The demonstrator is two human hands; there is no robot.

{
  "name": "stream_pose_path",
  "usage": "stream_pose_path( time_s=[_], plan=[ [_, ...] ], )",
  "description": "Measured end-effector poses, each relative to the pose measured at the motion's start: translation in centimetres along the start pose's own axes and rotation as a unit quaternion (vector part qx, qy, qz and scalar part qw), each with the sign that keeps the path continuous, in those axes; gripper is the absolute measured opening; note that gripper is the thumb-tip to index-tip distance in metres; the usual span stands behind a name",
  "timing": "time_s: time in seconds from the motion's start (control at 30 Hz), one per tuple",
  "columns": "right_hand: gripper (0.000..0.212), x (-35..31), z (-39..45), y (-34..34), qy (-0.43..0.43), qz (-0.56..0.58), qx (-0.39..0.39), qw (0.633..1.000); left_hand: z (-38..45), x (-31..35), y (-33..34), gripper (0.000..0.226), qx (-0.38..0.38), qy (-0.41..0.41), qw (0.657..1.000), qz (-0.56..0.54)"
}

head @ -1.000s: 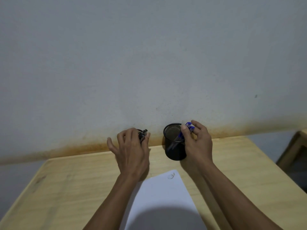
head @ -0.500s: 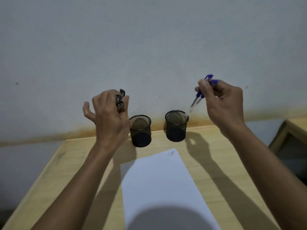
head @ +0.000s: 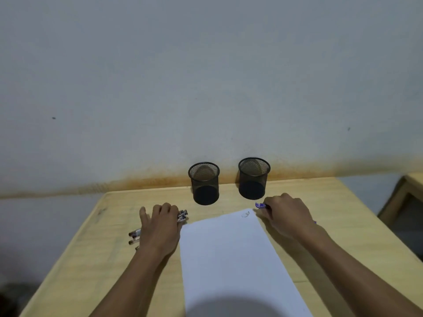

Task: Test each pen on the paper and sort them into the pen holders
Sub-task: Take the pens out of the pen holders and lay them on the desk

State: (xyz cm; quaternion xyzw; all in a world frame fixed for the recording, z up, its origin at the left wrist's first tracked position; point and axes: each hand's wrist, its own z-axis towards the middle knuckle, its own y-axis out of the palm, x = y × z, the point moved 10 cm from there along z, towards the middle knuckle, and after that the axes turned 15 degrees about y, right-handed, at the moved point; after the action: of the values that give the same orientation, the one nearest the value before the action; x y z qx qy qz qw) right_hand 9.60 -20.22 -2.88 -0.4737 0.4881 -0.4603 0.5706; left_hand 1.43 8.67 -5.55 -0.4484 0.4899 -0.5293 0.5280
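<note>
Two black mesh pen holders stand at the back of the wooden table, the left holder [head: 204, 183] and the right holder [head: 253, 178], both looking empty. A white paper [head: 231, 257] with a small scribble near its top right corner lies in front of them. My left hand [head: 160, 227] rests low on the table left of the paper, closed over a bunch of dark-capped pens [head: 135, 235] whose ends stick out on both sides. My right hand [head: 286, 217] is down at the paper's right corner, closed on blue-capped pens [head: 261, 205].
The table [head: 91, 259] stands against a grey wall with a rusty stain along its base. Another wooden piece of furniture [head: 405, 202] is at the right edge. A round shadow falls on the paper's near end.
Both hands have come down from in front of the wall to the table, left hand with the dark pens beside the paper's left edge, right hand with the blue pens at its right corner.
</note>
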Motion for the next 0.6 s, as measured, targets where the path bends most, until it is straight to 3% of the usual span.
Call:
stream_pose_path(
  time_s=[0.23, 0.33, 0.47, 0.6],
  plan=[
    [0.032, 2.3, 1.1, 1.3, 0.043, 0.094, 0.002, 0.995, 1.1, -1.6, 0.7, 0.065, 0.042, -0.042, 0.993, -0.099],
    [0.038, 3.0, 0.8, 1.2, 0.043, 0.109, 0.014, 0.993, 0.0, -1.7, 0.1, 0.076, 0.103, -0.038, 0.985, -0.135],
    [0.046, 3.7, -0.3, 0.4, 0.057, 0.165, 0.032, 0.984, -3.6, -1.1, -1.9, 0.065, 0.214, -0.044, 0.963, -0.16],
    [0.028, 2.8, -2.9, -0.2, 0.031, 0.233, 0.048, 0.971, -7.6, 0.6, -1.9, 0.055, 0.224, -0.043, 0.962, -0.153]
  ],
)
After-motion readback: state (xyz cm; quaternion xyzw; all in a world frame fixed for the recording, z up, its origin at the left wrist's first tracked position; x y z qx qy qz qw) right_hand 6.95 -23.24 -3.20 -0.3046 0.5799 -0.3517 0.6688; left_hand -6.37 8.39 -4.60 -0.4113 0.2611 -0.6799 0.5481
